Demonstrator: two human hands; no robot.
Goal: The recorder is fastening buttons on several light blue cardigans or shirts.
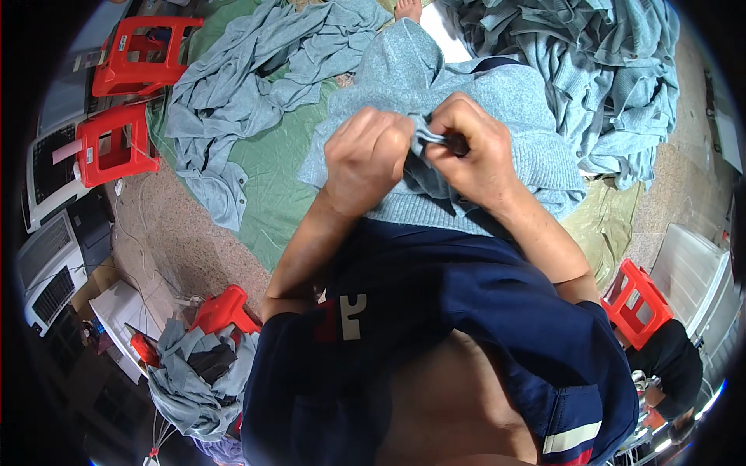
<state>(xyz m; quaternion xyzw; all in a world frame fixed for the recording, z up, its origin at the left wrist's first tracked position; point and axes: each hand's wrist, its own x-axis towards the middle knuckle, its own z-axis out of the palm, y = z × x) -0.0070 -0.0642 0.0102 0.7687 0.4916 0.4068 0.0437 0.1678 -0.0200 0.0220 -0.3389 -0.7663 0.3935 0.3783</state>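
Just off centre toward twelve o'clock, both hands are held close together, with only a short gap left between them. At eleven-thirty the left hand [363,159] is curled into a fist, and a bunched strip of blue cloth [420,133] is pinched at its finger ends. At one o'clock the right hand [474,151] is folded around a small dark object [456,144], its kind too hidden to be told, and the other end of the strip is met by those fingers too. Right beneath, a light blue knit garment [489,97] is spread over the lap, its ribbed edge turned toward six o'clock; whether the strip is joined to it cannot be made out. Up at one to two o'clock, a big pile of blue-grey garments [614,85] is heaped. Over at eleven, more blue-grey knitwear [233,101] is strewn across a green sheet [272,213]. At ten o'clock two red stools [116,144] are lined up; at eight, a rumpled heap of grey-blue clothes [190,388] is piled beside more red plastic; at four, another red stool [637,303] is set near a person in black [667,361]. A bare foot [408,9] is glimpsed at twelve.
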